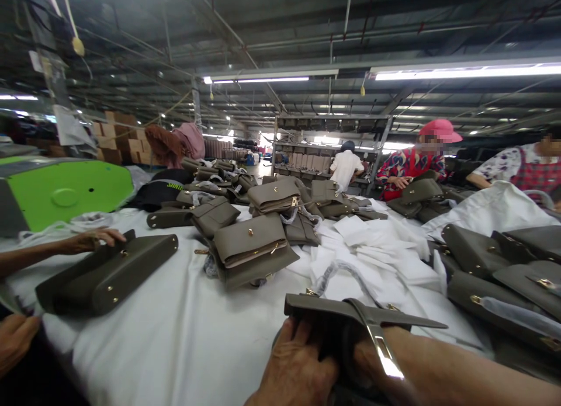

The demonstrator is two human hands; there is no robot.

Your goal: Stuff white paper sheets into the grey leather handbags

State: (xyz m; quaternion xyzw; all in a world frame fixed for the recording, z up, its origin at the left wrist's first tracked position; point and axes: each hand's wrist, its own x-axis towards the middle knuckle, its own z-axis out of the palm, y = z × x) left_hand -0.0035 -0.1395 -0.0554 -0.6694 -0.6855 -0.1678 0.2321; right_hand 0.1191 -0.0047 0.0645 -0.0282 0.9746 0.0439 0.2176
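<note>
**Two hands on an olive-grey handbag at a shared worktable**

Head view. The person's left hand (294, 368) and right hand (372, 359) meet at the lower centre of the frame, both closed around the dark body of an olive-grey handbag (350, 315). The bag lies at the near edge of the white-covered table (175, 336), its flat top edge turned toward the camera; a strap (377, 336) with a bright metal fitting crosses it and runs down over the right hand. The left fingers curl over the bag's near side; the right hand is largely hidden behind the strap, so its exact grip cannot be told.

At the left edge, a co-worker's hand (92, 239) rests on the end of another handbag (107, 274) lying on its side, and a second hand (15, 339) shows below it. Finished bags are heaped at the table's centre (252, 245) and along the right side (504, 260), with white wrapping sheets (372, 248) spread between. A green machine cover (65, 190) stands at the far left. Two seated people (416, 163) handle bags at the table's far right.
</note>
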